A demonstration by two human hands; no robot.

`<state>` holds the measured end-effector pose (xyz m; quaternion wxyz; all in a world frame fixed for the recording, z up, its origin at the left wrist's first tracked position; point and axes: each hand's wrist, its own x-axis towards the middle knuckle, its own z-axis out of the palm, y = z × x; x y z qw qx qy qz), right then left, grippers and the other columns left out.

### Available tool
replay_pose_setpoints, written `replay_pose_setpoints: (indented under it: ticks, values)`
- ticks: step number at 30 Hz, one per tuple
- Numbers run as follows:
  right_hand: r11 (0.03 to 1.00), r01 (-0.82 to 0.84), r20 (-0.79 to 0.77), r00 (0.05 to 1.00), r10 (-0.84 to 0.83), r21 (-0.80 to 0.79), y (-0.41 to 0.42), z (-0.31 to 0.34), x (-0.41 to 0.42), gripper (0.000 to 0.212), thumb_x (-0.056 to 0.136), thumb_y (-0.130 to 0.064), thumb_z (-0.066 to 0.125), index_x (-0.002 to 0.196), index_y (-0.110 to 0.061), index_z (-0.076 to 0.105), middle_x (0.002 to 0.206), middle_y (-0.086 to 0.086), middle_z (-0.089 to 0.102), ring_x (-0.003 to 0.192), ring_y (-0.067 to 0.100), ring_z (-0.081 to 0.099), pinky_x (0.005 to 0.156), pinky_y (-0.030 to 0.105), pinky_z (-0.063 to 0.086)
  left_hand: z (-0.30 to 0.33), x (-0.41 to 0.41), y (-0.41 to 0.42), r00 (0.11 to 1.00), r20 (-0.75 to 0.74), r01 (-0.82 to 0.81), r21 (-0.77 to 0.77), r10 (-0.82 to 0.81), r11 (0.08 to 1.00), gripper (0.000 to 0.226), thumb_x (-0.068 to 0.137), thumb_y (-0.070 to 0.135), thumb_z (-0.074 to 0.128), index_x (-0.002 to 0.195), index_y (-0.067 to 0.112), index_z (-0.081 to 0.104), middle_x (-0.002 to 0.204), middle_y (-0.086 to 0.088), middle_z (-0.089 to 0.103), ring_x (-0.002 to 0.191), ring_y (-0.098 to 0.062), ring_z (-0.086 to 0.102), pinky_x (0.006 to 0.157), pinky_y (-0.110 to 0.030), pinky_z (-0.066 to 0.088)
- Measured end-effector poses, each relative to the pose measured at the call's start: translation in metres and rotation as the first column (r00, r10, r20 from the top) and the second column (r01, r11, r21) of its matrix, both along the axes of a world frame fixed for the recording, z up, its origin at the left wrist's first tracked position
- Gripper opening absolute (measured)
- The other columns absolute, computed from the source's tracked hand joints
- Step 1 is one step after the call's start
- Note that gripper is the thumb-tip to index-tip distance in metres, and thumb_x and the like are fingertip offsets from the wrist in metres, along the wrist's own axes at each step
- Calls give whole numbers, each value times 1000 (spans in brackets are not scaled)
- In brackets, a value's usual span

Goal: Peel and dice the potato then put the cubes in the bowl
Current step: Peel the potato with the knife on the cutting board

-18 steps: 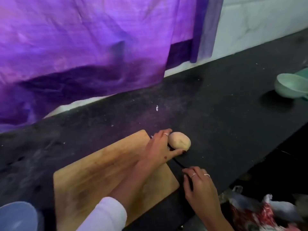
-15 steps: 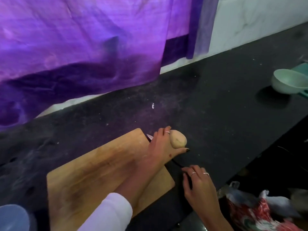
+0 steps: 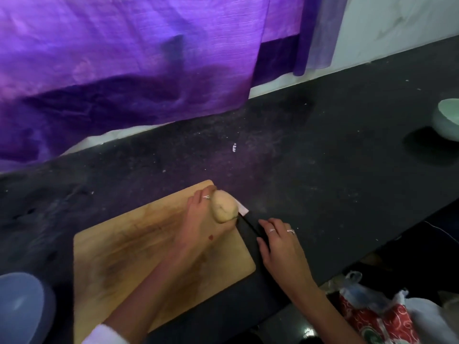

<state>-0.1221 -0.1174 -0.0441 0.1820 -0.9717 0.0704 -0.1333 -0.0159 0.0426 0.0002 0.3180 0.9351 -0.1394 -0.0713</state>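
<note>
A pale unpeeled potato (image 3: 223,206) is held in my left hand (image 3: 202,219), fingers curled round it, above the far right corner of the wooden cutting board (image 3: 139,247). A knife (image 3: 248,219) with a black handle lies on the dark counter just right of the board, its light blade tip poking out beside the potato. My right hand (image 3: 282,244) rests on the knife handle with its fingers laid over it. A pale green bowl (image 3: 448,119) sits far right on the counter, cut off by the frame edge.
A bluish round container (image 3: 23,306) stands at the bottom left. Purple cloth (image 3: 124,70) hangs down the wall behind the black counter (image 3: 323,170). Plastic bags, one red patterned (image 3: 377,316), lie below the counter's front edge at the bottom right.
My left hand has lifted the potato off the counter and carried it left over the board's corner. My right hand stays on the knife handle.
</note>
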Motion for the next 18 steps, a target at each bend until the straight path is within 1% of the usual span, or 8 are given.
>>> replay_pose_setpoints:
  ticks: [3,5,7,9,12,13,16,18]
  values:
    - [999,-24,-44,999,22,-32,2,0,14,46,67,-15,84,109,-4,67,93,7,64,78,25,63,64,36,56,5,-14,51,993,-76,-87,27,89,996,94,65,50,81,141,28,32,140,3,40,125,-16,41,96,-28,37]
    - [998,-42,-81,996,38,-52,6,0,23,46,67,-12,84,109,-4,67,91,9,63,78,29,63,62,38,55,5,-28,80,984,-99,-144,31,147,989,97,64,47,83,142,28,30,142,1,40,126,-16,42,98,-30,40]
    - [998,-34,-127,992,28,-53,8,4,30,41,75,-10,77,113,-3,65,95,13,62,83,33,61,67,41,53,2,-42,99,975,-114,-186,35,189,982,98,64,44,84,143,28,29,140,0,40,126,-16,42,99,-28,39]
    - [999,-28,-184,983,23,-27,10,10,39,35,86,-11,66,119,-3,62,104,15,60,93,33,59,79,40,49,-4,-51,112,971,-112,-209,29,211,978,95,65,41,85,141,26,31,138,1,41,126,-15,42,97,-22,36]
    - [995,50,-188,982,-32,92,14,24,45,30,92,-11,55,120,-3,62,111,15,61,95,28,59,85,36,47,-14,-58,124,974,-74,-217,-10,216,976,92,67,42,84,141,24,33,138,3,44,127,-12,41,98,-15,31]
    - [986,75,-181,982,-47,150,17,30,45,28,93,-9,54,118,-1,63,108,16,63,92,26,60,82,35,47,-17,-60,126,974,-66,-218,-29,216,976,91,67,42,84,141,24,33,140,4,44,128,-9,40,99,-13,29]
    - [935,153,-218,972,-85,319,26,45,41,24,94,-9,49,113,-3,62,92,13,68,77,22,60,65,31,45,-21,-66,131,978,-46,-205,-92,201,975,90,70,45,81,143,26,32,144,10,39,127,1,33,102,-9,25]
    - [898,163,-258,964,-57,409,38,52,39,23,92,-11,47,109,-7,62,83,8,67,77,25,63,66,34,49,-23,-68,134,982,-10,-191,-130,191,973,88,72,45,80,144,25,33,146,10,38,130,2,32,109,-14,26]
